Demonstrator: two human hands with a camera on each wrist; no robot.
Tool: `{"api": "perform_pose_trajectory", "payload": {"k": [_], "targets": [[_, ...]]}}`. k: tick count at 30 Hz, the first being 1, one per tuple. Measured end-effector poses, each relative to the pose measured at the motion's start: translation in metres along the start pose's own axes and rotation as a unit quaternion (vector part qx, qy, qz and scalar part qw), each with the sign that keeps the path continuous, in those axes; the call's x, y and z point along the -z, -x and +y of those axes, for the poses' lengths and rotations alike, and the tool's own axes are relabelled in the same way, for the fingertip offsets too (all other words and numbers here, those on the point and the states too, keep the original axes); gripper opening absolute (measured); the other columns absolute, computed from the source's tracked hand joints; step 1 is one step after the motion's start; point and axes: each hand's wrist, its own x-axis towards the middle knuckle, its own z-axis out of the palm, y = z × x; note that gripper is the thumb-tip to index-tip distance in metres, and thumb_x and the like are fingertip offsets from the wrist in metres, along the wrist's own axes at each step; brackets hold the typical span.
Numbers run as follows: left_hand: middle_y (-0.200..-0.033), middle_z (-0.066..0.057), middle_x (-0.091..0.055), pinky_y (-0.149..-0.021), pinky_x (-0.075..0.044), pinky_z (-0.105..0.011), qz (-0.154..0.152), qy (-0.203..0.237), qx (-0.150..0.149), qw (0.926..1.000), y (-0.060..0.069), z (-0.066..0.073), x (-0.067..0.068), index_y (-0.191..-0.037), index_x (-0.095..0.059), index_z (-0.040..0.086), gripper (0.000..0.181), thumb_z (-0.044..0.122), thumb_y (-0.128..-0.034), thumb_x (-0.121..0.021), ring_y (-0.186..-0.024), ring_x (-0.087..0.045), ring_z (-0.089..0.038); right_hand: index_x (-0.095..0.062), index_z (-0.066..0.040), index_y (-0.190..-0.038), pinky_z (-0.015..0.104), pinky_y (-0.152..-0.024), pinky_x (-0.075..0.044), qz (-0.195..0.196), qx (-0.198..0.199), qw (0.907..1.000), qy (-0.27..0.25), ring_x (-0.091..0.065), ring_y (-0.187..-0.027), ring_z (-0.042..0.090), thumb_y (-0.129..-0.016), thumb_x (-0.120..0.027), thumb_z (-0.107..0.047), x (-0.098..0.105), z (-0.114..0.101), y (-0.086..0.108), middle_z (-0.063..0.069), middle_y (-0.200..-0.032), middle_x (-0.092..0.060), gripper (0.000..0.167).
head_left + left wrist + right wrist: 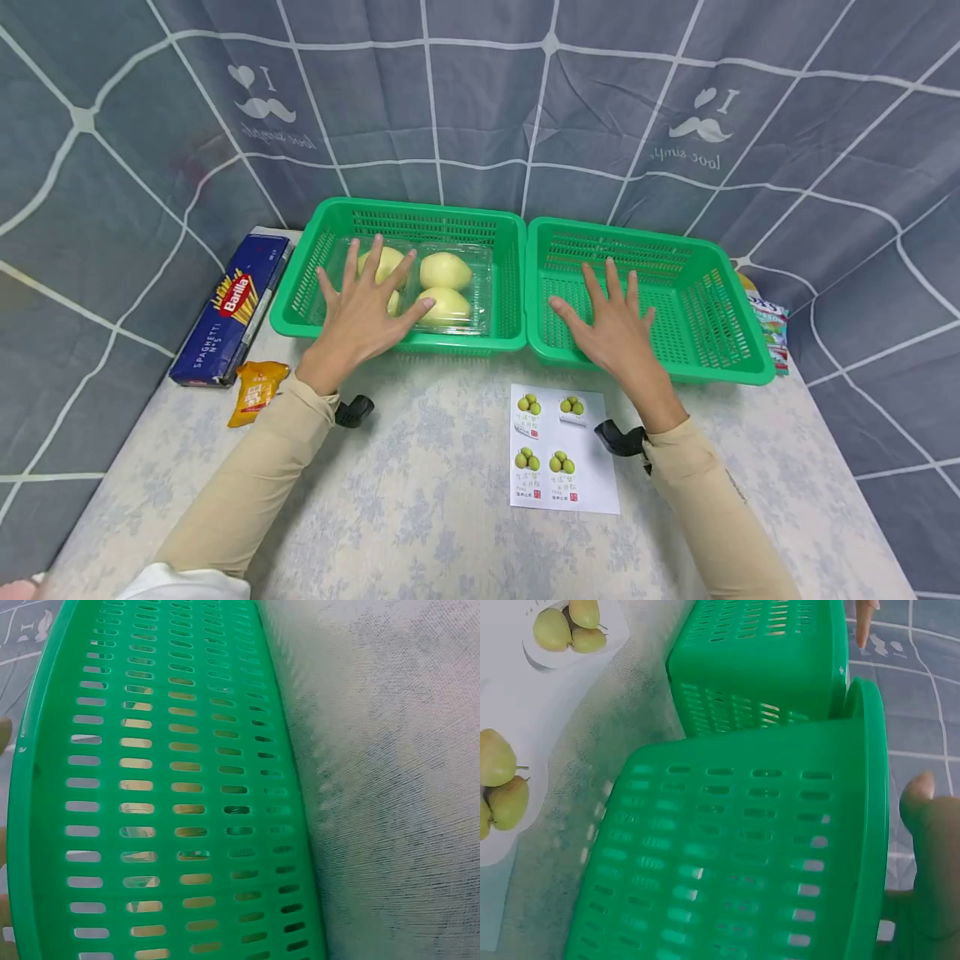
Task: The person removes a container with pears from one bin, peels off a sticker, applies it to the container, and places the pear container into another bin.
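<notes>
Two spread hands over two green baskets, boxed fruit in the left one

Head view: left hand (367,312) above the left basket (457,343), palm down, fingers fanned wide and thumb pointing right. Right hand (611,329) above the right basket (667,302), likewise spread, thumb toward the left. Hands well apart; neither grips anything. Cannot tell from this angle whether the left fingers touch what lies below them.

Fruit: four pale yellow-green pieces (446,272) in a clear plastic box (485,292), which lies inside the left basket. Two on the box's right side show plainly; two on its left are partly covered by the left hand.

Baskets stand side by side, ends touching or nearly so, long sides facing the person. Right wrist view: thumb beyond the right basket's rim. Left wrist view: mostly the slotted front wall of the left basket, yellowish fruit visible through the slots.

Surroundings: white sheet (564,450) on the table (442,467), in front of the right basket, bearing four fruit pictures; lower edges of the upper two seem to curl up. Blue spaghetti box (232,312) tilted at left, just beside the left basket. Orange packet (257,392) near it, by the left sleeve (262,467). Colourful packet (771,329) behind the right basket's far end, partly hidden. Grey cloth (487,100) with white lines behind.
</notes>
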Motion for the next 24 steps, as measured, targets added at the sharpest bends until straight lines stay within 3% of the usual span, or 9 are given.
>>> {"api": "perform_pose_trajectory", "payload": {"k": [3,6,9,11,15,18,21,24], "targets": [[-0.171,-0.012,-0.007,-0.114,-0.004,-0.08,0.016,0.005,-0.002,0.9999,-0.001,-0.001,0.0,-0.16,-0.028,0.031,0.075,0.067,-0.0965,-0.045,-0.158,0.0,-0.04,-0.026,-0.017,-0.161,0.078,-0.115,-0.008,0.034,0.02,0.9992,-0.009,0.002,-0.156,0.046,-0.098,-0.037,-0.072,0.0,-0.005,-0.001,0.013,-0.171,-0.003,0.085],[-0.165,-0.021,-0.027,-0.118,-0.019,-0.072,0.047,0.034,-0.01,0.9983,-0.002,-0.002,-0.001,-0.155,-0.041,0.018,0.066,0.048,-0.0988,-0.055,-0.154,-0.02,-0.043,-0.04,-0.006,-0.153,0.068,-0.119,-0.022,0.08,0.052,0.995,-0.029,-0.021,-0.153,0.046,-0.099,-0.053,-0.058,0.0,-0.015,-0.003,0.022,-0.164,-0.028,0.077],[-0.148,-0.026,-0.05,-0.112,-0.037,-0.063,0.079,0.073,-0.017,0.9941,-0.001,-0.003,-0.002,-0.144,-0.055,0.006,0.052,0.03,-0.098,-0.062,-0.139,-0.045,-0.044,-0.053,-0.003,-0.143,0.058,-0.109,-0.042,0.109,0.077,0.9889,-0.065,-0.051,-0.135,0.042,-0.096,-0.066,-0.047,0.0,-0.028,-0.005,0.023,-0.143,-0.057,0.066],[-0.133,-0.025,-0.063,-0.103,-0.047,-0.059,0.09,0.089,-0.016,0.9918,-0.001,-0.003,-0.002,-0.134,-0.063,0.002,0.042,0.022,-0.0972,-0.062,-0.125,-0.057,-0.043,-0.061,-0.004,-0.136,0.054,-0.094,-0.051,0.115,0.089,0.9857,-0.085,-0.065,-0.116,0.038,-0.095,-0.068,-0.04,-0.001,-0.038,-0.006,0.02,-0.123,-0.07,0.055],[-0.117,-0.019,-0.073,-0.081,-0.055,-0.055,0.08,0.093,-0.018,0.9922,-0.001,-0.004,-0.001,-0.12,-0.073,0.003,0.03,0.014,-0.0969,-0.056,-0.104,-0.068,-0.04,-0.071,-0.004,-0.12,0.043,-0.069,-0.054,0.101,0.122,0.983,-0.093,-0.07,-0.078,0.03,-0.099,-0.065,-0.028,-0.007,-0.057,-0.012,0.015,-0.09,-0.076,0.032],[-0.113,-0.017,-0.075,-0.074,-0.056,-0.052,0.06,0.094,-0.019,0.9936,-0.001,-0.005,-0.002,-0.119,-0.074,0.005,0.031,0.012,-0.0972,-0.053,-0.097,-0.071,-0.036,-0.073,-0.002,-0.113,0.035,-0.059,-0.048,0.087,0.147,0.9807,-0.096,-0.063,-0.063,0.024,-0.102,-0.06,-0.018,-0.015,-0.067,-0.019,0.014,-0.081,-0.073,0.023],[-0.111,-0.017,-0.076,-0.074,-0.056,-0.052,0.05,0.099,-0.018,0.9937,-0.001,-0.006,-0.003,-0.121,-0.073,0.005,0.031,0.011,-0.0973,-0.053,-0.097,-0.072,-0.035,-0.072,0.0,-0.114,0.032,-0.06,-0.047,0.06,0.159,0.979,-0.112,-0.063,-0.066,0.024,-0.103,-0.056,-0.011,-0.023,-0.076,-0.026,0.015,-0.088,-0.074,0.022],[-0.11,-0.017,-0.076,-0.075,-0.057,-0.052,0.05,0.101,-0.019,0.9934,0.0,-0.007,-0.004,-0.121,-0.073,0.005,0.031,0.011,-0.0973,-0.054,-0.098,-0.072,-0.034,-0.067,-0.001,-0.125,0.035,-0.068,-0.052,0.017,0.151,0.9792,-0.135,-0.069,-0.085,0.027,-0.103,-0.055,-0.011,-0.03,-0.084,-0.032,0.017,-0.106,-0.075,0.027]]}}
